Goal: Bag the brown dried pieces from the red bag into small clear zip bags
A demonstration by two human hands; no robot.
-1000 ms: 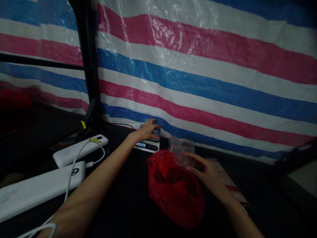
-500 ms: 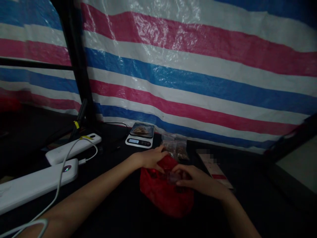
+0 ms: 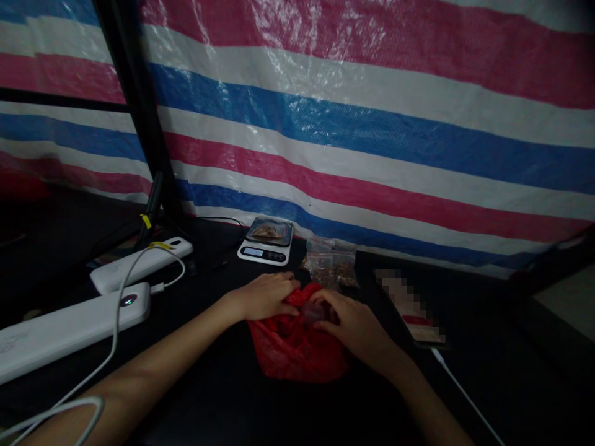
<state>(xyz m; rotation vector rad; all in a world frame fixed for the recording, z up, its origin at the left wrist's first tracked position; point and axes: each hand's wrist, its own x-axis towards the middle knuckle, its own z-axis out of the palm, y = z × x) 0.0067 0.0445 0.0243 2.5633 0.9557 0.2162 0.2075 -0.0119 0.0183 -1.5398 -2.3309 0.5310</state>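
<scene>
A red plastic bag (image 3: 300, 356) sits in front of me with its mouth facing up. My left hand (image 3: 269, 296) is closed on the bag's left rim, fingers curled over the edge. At the right side of the opening, my right hand (image 3: 351, 316) pinches a small clear plastic item (image 3: 315, 313), whose exact kind is too dark to tell. The bag's inside is mostly hidden. Just beyond the bag lie small clear zip bags (image 3: 332, 266) with brown bits in them. Behind my left hand stands a white digital scale (image 3: 264, 254), bearing another small bag (image 3: 268, 231) of brown contents.
Two white power banks (image 3: 69, 331) lie at the left, with a white cable (image 3: 116, 310) looping over my left forearm. A phone (image 3: 411, 310) with a cable plugged in rests at the right. Striped plastic sheeting (image 3: 348, 136) hangs behind, beside a black metal post (image 3: 134, 105).
Both hands and the red bag have shifted slightly left, and the bag's rim is bunched differently. My right hand stays at the opening with the clear item. The view has also tilted slightly.
</scene>
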